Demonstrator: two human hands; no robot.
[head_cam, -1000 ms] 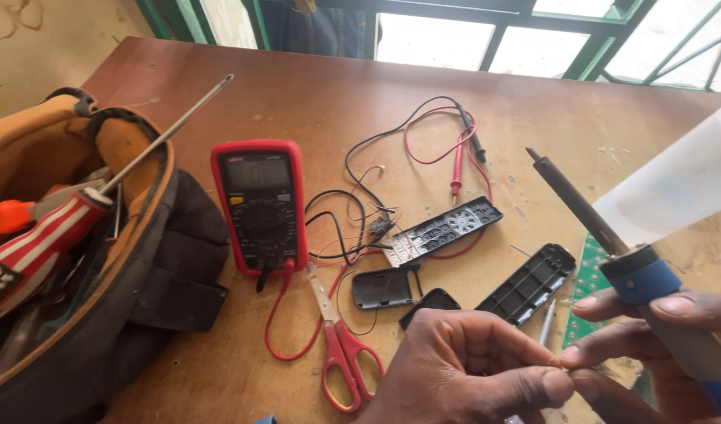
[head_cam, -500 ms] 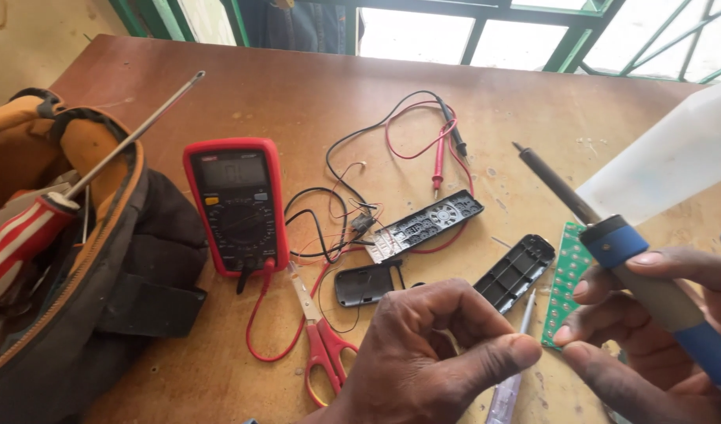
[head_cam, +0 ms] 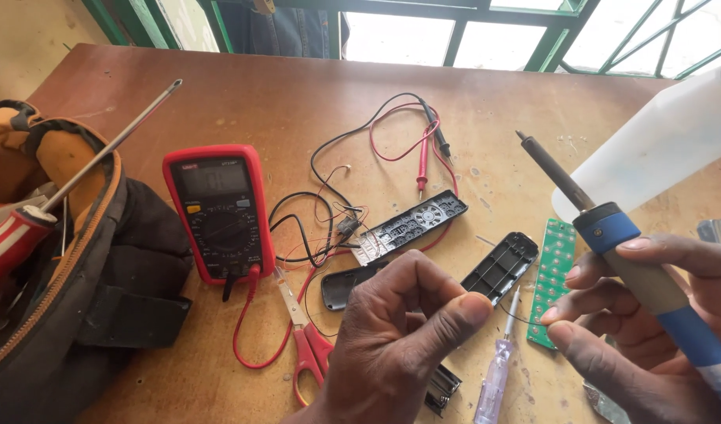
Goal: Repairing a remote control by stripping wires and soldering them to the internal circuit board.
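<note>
- Wire point(head_cam: 516, 316) is stretching thinly between both hands, at 5 o'clock over the tabletop point(head_cam: 258, 94).
- Left hand point(head_cam: 400, 338) grip is pinching one wire end.
- Right hand point(head_cam: 651, 330) is pinching the other, also gripping a soldering iron point(head_cam: 612, 228).
- Meter point(head_cam: 217, 212) is lying at 9 o'clock.

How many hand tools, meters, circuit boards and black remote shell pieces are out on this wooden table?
Hand tools: 4 – blue-handled soldering iron, red-handled scissors, clear purple tester screwdriver, red-and-white striped screwdriver
Meters: 1 – red digital multimeter
Circuit boards: 1 – green board
Black remote shell pieces: 2
Total: 8
</note>
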